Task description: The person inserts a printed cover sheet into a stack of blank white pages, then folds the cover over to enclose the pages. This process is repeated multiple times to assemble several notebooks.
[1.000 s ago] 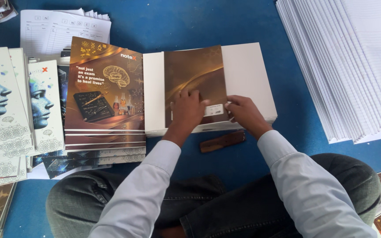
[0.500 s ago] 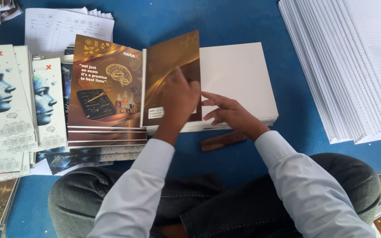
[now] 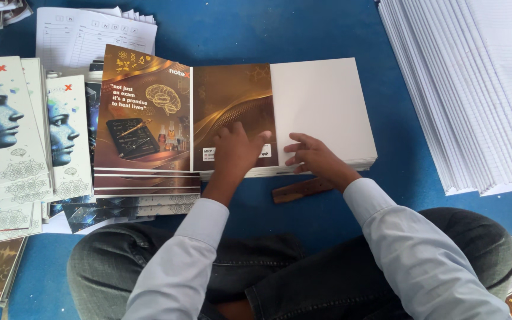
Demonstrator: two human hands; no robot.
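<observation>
A stack of white pages (image 3: 327, 101) lies on the blue floor in front of my crossed legs. A brown and gold cover sheet (image 3: 232, 101) lies flat over the stack's left half. My left hand (image 3: 235, 153) presses down on the cover's near part with its fingers spread. My right hand (image 3: 314, 157) rests on the white pages, with its fingertips touching the cover's right edge. Neither hand grips anything.
A pile of brown printed covers (image 3: 143, 118) adjoins the stack on the left, with blue face-print covers (image 3: 4, 136) beyond it. Lined sheets (image 3: 475, 89) are fanned out at the right. A small wooden block (image 3: 300, 191) lies by my right wrist, and ruled white forms (image 3: 90, 35) lie at the top left.
The brown cover lay further right on the stack, was tilted up at the left, and now lies flat over the left half. Both hands moved slightly left.
</observation>
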